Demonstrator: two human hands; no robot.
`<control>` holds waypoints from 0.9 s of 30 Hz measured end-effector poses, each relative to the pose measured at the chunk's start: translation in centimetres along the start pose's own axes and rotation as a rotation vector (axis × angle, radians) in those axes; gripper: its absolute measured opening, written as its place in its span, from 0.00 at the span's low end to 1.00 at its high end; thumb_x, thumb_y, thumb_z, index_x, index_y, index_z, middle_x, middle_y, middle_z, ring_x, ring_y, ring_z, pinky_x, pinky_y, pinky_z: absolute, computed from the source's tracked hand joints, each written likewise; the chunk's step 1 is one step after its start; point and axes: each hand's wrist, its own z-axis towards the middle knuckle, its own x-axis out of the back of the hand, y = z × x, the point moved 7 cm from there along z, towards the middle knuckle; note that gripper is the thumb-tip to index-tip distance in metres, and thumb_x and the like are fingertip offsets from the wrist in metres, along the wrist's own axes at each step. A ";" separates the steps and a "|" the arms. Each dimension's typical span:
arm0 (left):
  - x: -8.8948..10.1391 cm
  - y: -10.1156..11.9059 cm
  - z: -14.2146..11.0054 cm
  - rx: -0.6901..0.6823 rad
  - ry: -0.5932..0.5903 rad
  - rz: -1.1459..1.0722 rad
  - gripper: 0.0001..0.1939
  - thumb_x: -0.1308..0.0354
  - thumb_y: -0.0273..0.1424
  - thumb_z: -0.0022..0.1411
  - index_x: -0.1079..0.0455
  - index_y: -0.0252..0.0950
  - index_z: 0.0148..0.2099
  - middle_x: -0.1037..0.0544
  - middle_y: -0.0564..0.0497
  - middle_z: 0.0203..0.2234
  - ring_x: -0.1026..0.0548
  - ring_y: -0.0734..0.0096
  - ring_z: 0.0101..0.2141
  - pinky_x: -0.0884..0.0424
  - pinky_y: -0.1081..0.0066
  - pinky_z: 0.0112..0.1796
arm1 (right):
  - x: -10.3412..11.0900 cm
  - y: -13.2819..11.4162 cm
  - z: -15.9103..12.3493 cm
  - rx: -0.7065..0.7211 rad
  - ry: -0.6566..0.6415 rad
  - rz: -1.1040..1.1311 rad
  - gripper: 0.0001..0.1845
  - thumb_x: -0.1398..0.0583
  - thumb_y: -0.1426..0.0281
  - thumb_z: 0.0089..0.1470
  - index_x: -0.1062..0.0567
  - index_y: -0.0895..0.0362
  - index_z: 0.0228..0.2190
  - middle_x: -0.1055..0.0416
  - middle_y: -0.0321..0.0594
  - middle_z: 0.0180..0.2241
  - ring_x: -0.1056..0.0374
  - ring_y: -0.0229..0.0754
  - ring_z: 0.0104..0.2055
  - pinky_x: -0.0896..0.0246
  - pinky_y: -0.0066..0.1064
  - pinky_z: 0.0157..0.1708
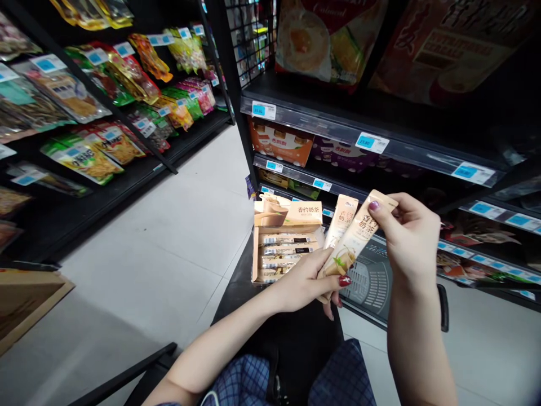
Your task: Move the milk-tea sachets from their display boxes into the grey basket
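Observation:
Two slim beige milk-tea sachets (pixel 353 234) with Chinese print are held up between both hands in the lower middle of the head view. My left hand (pixel 310 282) grips their lower ends, fingers closed round them. My right hand (pixel 408 239) pinches the top end of the nearer sachet between thumb and fingers. Just behind and left of my left hand stands an open beige carton (pixel 284 239) with several more sachets stacked inside, resting on a low black shelf ledge.
Black store shelves (pixel 372 127) with blue price tags and packaged drinks rise on the right. Another rack of colourful snack bags (pixel 105 107) runs along the left. A pale tiled aisle floor (pixel 169 237) lies between. A wooden box corner (pixel 29 301) shows at left.

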 end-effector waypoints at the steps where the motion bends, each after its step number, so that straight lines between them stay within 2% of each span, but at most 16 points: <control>1: 0.0 0.1 0.0 -0.006 -0.005 0.002 0.17 0.41 0.34 0.58 0.40 0.34 0.46 0.33 0.56 0.21 0.29 0.75 0.21 0.29 0.76 0.19 | -0.1 0.1 0.0 -0.014 -0.013 0.027 0.10 0.34 0.63 0.47 0.27 0.56 0.26 0.34 0.33 0.21 0.40 0.32 0.21 0.46 0.25 0.18; 4: 0.1 0.1 0.2 -0.012 -0.049 -0.027 0.18 0.41 0.38 0.58 0.39 0.34 0.46 0.32 0.55 0.21 0.29 0.76 0.21 0.28 0.77 0.20 | -0.2 0.3 -0.2 -0.051 -0.048 0.227 0.12 0.35 0.60 0.48 0.30 0.55 0.26 0.40 0.29 0.19 0.51 0.28 0.15 0.55 0.24 0.13; 7: -0.7 -0.3 0.2 0.020 -0.257 -0.122 0.27 0.43 0.50 0.56 0.37 0.31 0.44 0.30 0.50 0.22 0.28 0.73 0.20 0.30 0.76 0.18 | -0.5 0.0 -0.1 -0.052 -0.114 0.503 0.17 0.36 0.56 0.48 0.36 0.52 0.25 0.41 0.27 0.21 0.60 0.25 0.11 0.61 0.25 0.10; 9: -1.0 -0.6 0.1 0.043 -0.332 -0.198 0.31 0.42 0.53 0.52 0.35 0.29 0.43 0.29 0.48 0.24 0.28 0.71 0.21 0.32 0.76 0.17 | -0.7 -0.3 -0.1 -0.035 -0.173 0.640 0.20 0.35 0.56 0.46 0.40 0.52 0.23 0.44 0.25 0.19 0.61 0.26 0.11 0.61 0.25 0.10; 10: -0.9 -0.7 0.1 0.055 -0.314 -0.210 0.29 0.39 0.51 0.50 0.34 0.29 0.41 0.29 0.48 0.25 0.28 0.71 0.21 0.32 0.77 0.16 | -0.9 -0.4 -0.1 -0.029 -0.198 0.690 0.22 0.34 0.56 0.44 0.41 0.52 0.23 0.46 0.25 0.18 0.61 0.27 0.11 0.61 0.25 0.10; 12: -0.5 -0.8 0.2 0.057 -0.202 -0.158 0.22 0.35 0.43 0.49 0.35 0.30 0.35 0.30 0.51 0.23 0.28 0.74 0.20 0.32 0.78 0.15 | -1.1 -0.2 -0.1 -0.049 -0.242 0.756 0.23 0.33 0.58 0.42 0.43 0.52 0.22 0.49 0.26 0.17 0.59 0.29 0.13 0.59 0.26 0.12; 15: 0.0 0.2 0.0 -0.035 -0.012 0.011 0.15 0.36 0.36 0.53 0.37 0.32 0.30 0.33 0.55 0.22 0.31 0.79 0.18 0.31 0.78 0.17 | -1.6 0.2 -0.3 -0.122 -0.301 0.848 0.16 0.34 0.60 0.43 0.37 0.51 0.26 0.46 0.30 0.20 0.55 0.33 0.17 0.53 0.28 0.15; 18: 0.3 1.2 -0.4 -0.125 0.126 0.141 0.13 0.38 0.35 0.55 0.36 0.32 0.32 0.34 0.54 0.27 0.30 0.79 0.22 0.29 0.78 0.17 | -2.0 0.3 -0.5 -0.141 -0.319 0.942 0.11 0.37 0.63 0.45 0.33 0.49 0.32 0.44 0.32 0.23 0.55 0.34 0.19 0.52 0.29 0.17; 21: 0.3 1.5 -0.6 -0.140 0.168 0.227 0.12 0.38 0.36 0.55 0.35 0.32 0.32 0.37 0.53 0.31 0.30 0.79 0.23 0.29 0.77 0.16 | -2.2 0.1 -0.5 -0.097 -0.302 0.960 0.09 0.40 0.62 0.47 0.34 0.48 0.32 0.49 0.32 0.22 0.58 0.35 0.19 0.56 0.28 0.17; 24: 0.3 1.3 -0.5 -0.135 0.157 0.251 0.13 0.39 0.37 0.56 0.35 0.33 0.33 0.37 0.53 0.31 0.31 0.80 0.21 0.30 0.76 0.16 | -2.1 0.0 -0.3 -0.041 -0.276 0.877 0.08 0.42 0.60 0.48 0.37 0.48 0.28 0.55 0.31 0.19 0.59 0.36 0.18 0.58 0.28 0.15; 27: 0.7 1.3 -0.5 -0.154 0.160 0.307 0.13 0.39 0.37 0.55 0.35 0.34 0.36 0.35 0.50 0.36 0.30 0.77 0.25 0.28 0.72 0.20 | -1.7 -0.4 -0.3 0.007 -0.234 0.774 0.11 0.42 0.61 0.50 0.40 0.51 0.25 0.54 0.30 0.18 0.57 0.35 0.17 0.56 0.28 0.14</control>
